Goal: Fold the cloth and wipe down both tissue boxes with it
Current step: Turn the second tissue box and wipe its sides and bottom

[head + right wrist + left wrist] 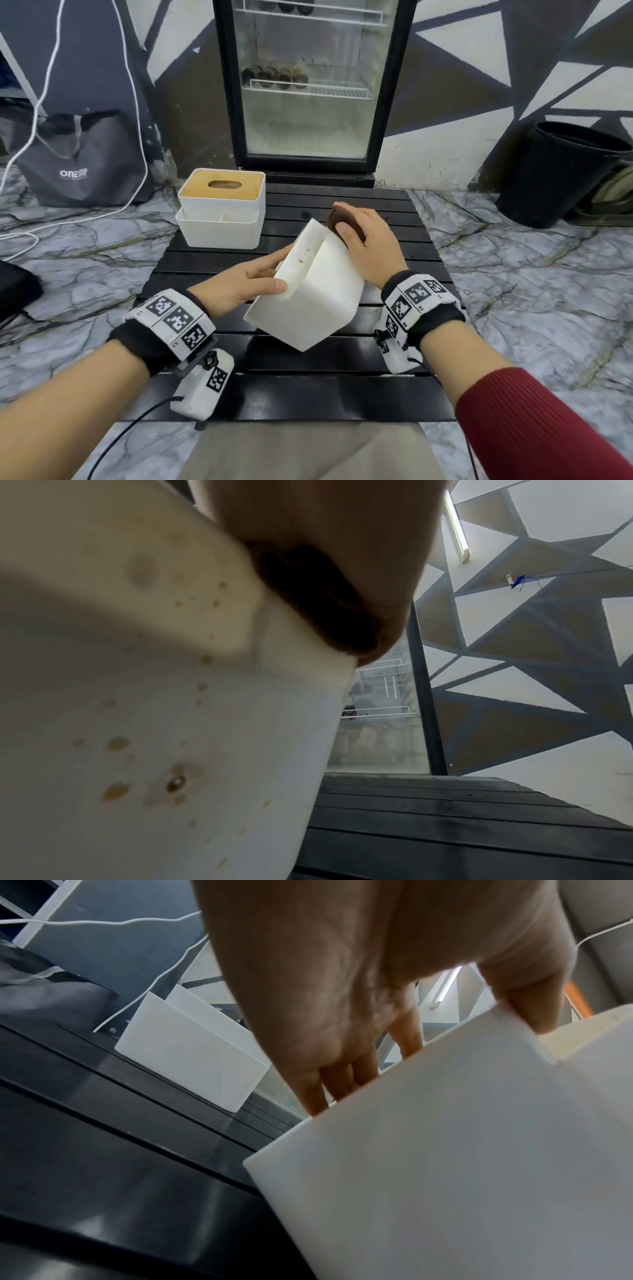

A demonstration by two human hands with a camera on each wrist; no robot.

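Note:
A white tissue box (318, 301) is tilted up over the black slatted table (394, 383), its stepped face speckled with brown spots (118, 744). My left hand (253, 281) grips the box's left edge, thumb on the near face (534, 1007) and fingers behind. My right hand (363, 236) holds a folded dark brown cloth (339, 216) and presses it against the box's upper right edge (308, 593). A second white tissue box (222, 209) with a wooden slotted lid stands upright at the table's far left (192, 1053).
A glass-door fridge (308, 85) stands just behind the table. A grey bag (78, 161) and white cables lie on the marble floor at left. A black bin (561, 171) stands at right. A dark object (13, 291) sits at the left edge.

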